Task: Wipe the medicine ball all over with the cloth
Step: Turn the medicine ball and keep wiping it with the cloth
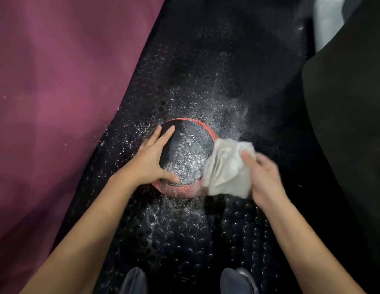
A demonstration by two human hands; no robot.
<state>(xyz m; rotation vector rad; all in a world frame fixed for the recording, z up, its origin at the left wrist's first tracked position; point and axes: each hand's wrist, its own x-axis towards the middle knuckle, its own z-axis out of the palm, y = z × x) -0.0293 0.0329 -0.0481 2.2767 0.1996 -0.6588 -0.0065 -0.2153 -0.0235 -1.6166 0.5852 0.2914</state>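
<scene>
A medicine ball [188, 154], black on top with a red rim and dusted with white powder, sits on the black studded floor mat [184, 230]. My left hand [154, 159] rests on the ball's left side with fingers spread straight and thumb across the near edge. My right hand [263, 177] grips a crumpled white cloth [226, 168] and holds it against the ball's right side. The hand and cloth are slightly blurred.
White powder is scattered on the mat around and beyond the ball. A maroon fabric surface [57, 92] fills the left. A dark padded object [350, 124] stands at the right, with a pale shape [327, 20] at the top right. My shoes [238, 281] show at the bottom.
</scene>
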